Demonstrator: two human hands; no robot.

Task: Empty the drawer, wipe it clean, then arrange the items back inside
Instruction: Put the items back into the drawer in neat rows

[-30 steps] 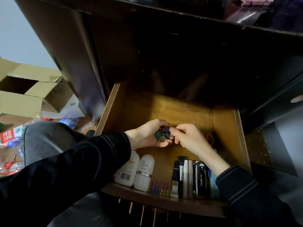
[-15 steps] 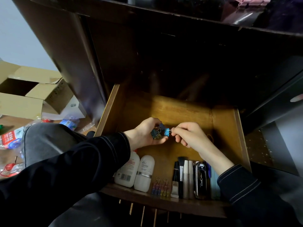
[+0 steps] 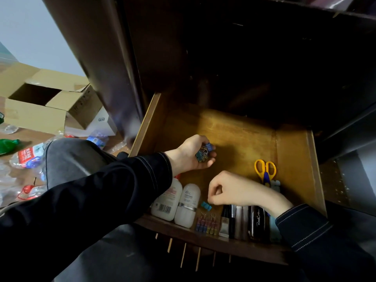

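Open wooden drawer (image 3: 293,151): we log left hand (image 3: 189,157) gripping a bunch of blue binder clips (image 3: 204,153); right hand (image 3: 234,190) curled over a single teal binder clip (image 3: 206,205), grip unclear.

Open wooden drawer (image 3: 234,129), centre frame. Along its front edge lie two white bottles (image 3: 187,204), a row of binder clips (image 3: 206,224), brushes (image 3: 228,218), and a black case (image 3: 257,222). Yellow-handled scissors (image 3: 265,169) lie at right.
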